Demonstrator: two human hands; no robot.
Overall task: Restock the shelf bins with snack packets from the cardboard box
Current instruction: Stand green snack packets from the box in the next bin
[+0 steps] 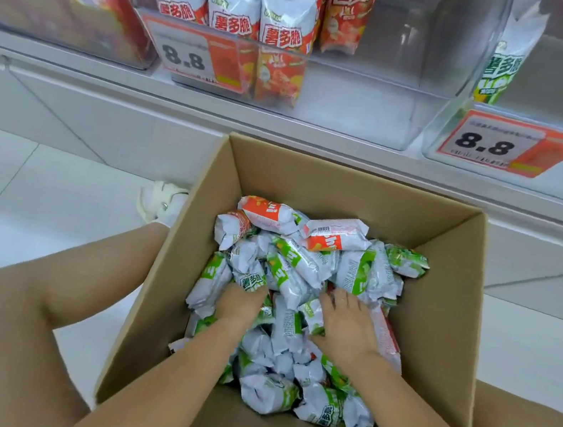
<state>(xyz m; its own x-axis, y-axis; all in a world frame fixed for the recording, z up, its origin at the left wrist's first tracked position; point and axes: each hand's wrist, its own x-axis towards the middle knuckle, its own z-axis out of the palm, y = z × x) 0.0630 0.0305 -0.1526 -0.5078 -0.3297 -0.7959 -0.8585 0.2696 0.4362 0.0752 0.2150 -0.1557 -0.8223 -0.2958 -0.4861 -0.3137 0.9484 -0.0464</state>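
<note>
Pale floor tiles (pixel 6 187) filled the left of the frame, with a white shoe (pixel 161 203) showing just beside the left wall of the cardboard box (pixel 316 178). Along the top ran a white shelf (pixel 107 84) carrying clear bins. The bin at upper left (pixel 62 20) held red packets; the middle bin (pixel 359 106) held upright white-and-orange packets (pixel 288 15) on its left side behind a price tag (pixel 197 55) reading 8.8; the bin at upper right (pixel 557 92) showed one white-and-green packet (pixel 501 67) and a second 8.8 tag (pixel 510 146).

The open box sat at lower centre between the person's bare legs, heaped with snack packets (pixel 301 265) — mostly white and green, a few orange ones toward its far side.

Both forearms reached down into the box from the bottom edge. The left hand (pixel 241 304) lay knuckles-up on the heap, its fingers buried among the packets, so whether they were pinching anything I cannot tell. The right hand (pixel 347 323), just beside it with packets between them, rested palm-down — its fingers spread over the packets, their tips tucked under a green one and hidden.
</note>
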